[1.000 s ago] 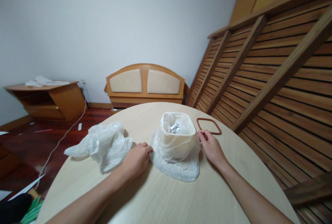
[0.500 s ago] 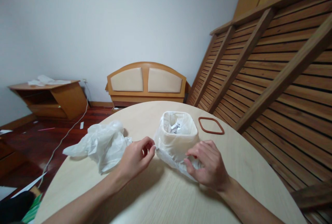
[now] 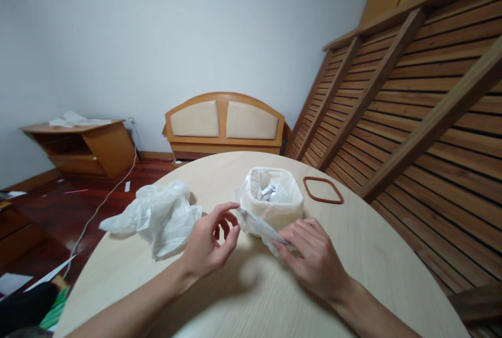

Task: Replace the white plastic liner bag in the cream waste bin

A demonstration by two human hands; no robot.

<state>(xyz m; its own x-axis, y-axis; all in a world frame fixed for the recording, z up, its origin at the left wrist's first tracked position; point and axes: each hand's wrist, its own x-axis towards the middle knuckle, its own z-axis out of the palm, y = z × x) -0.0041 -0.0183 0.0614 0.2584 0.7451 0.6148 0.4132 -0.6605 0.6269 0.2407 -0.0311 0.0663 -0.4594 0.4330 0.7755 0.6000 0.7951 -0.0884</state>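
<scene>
A small cream bin (image 3: 280, 211) with a rounded square mouth stands upright on the round table (image 3: 243, 301). It is lined with a thin whitish plastic bag (image 3: 259, 225), folded out over the rim, and crumpled silvery scraps (image 3: 269, 193) lie inside. Pinched between the thumb and fingers of my right hand (image 3: 314, 257) is the bag's edge, in front of the bin. My left hand (image 3: 215, 236) is at the bag's left side, thumb and fingers apart, the index fingertip by the plastic. Behind and left of that hand lies a crumpled white plastic bag (image 3: 160, 218).
A brown rounded square ring (image 3: 323, 190) lies on the table right of the bin. Beyond stand a headboard (image 3: 225, 121) and a low wooden cabinet (image 3: 86, 147). A slatted wooden frame (image 3: 423, 113) leans at the right; a white cable (image 3: 104, 202) crosses the floor.
The front edge of the liner has been lifted and gathered toward the bin's rim. My right hand's fingers have closed on it, while my left thumb and index finger have parted.
</scene>
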